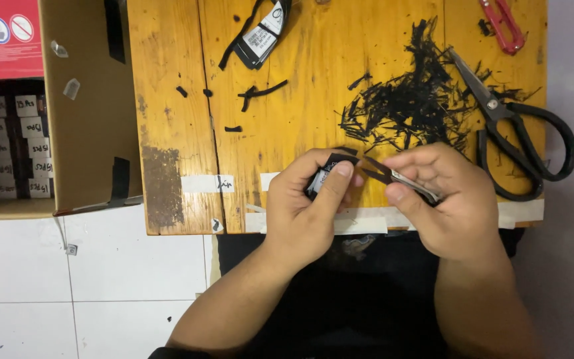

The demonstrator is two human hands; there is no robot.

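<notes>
My left hand [310, 199] grips a small black part with a white label [320, 176], thumb pressed over its top, above the near edge of the wooden table [187, 133]. My right hand [443, 196] pinches a small metal cutting tool [406, 183], and its tip meets a thin black strip sticking out of the part. Both hands are close together, almost touching.
A heap of black trimmings [420, 100] lies behind the hands. Large black-handled scissors [516, 133] lie at the right, red snips [503, 23] at the far right corner. Another labelled black part [260, 36] lies far centre. A cardboard box [68, 106] of labelled packs stands left.
</notes>
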